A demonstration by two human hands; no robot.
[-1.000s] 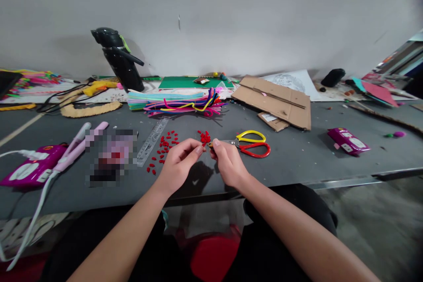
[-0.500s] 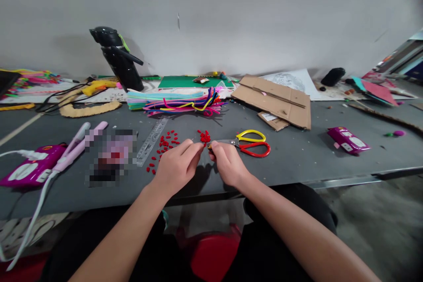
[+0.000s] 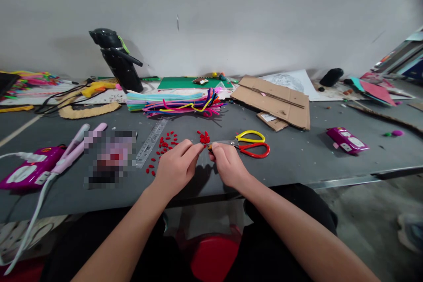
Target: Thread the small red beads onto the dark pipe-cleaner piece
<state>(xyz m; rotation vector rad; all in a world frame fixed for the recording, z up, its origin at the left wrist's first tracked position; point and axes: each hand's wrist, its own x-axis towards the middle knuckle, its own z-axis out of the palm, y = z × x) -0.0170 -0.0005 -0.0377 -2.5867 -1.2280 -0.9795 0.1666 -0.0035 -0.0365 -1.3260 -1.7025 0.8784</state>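
2 hands (image 3: 175,165), 1 pair of scissors (image 3: 236,142).

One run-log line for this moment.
left hand: fingertips pinched, contents unclear; right hand: pinching small brownish item; red pieces: on table; scissors: beside right hand

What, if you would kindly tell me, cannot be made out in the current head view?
All in the head view:
- Left hand: whether it pinches anything; too small, fingers cover it.
- Small item in the right hand: mostly covered by that hand.
- Scissors: blade tips, behind the right hand.
- Red pieces: any behind the left hand.
- Pixelated object: blurred by blocks.
- Dark object: cut off by the left edge.
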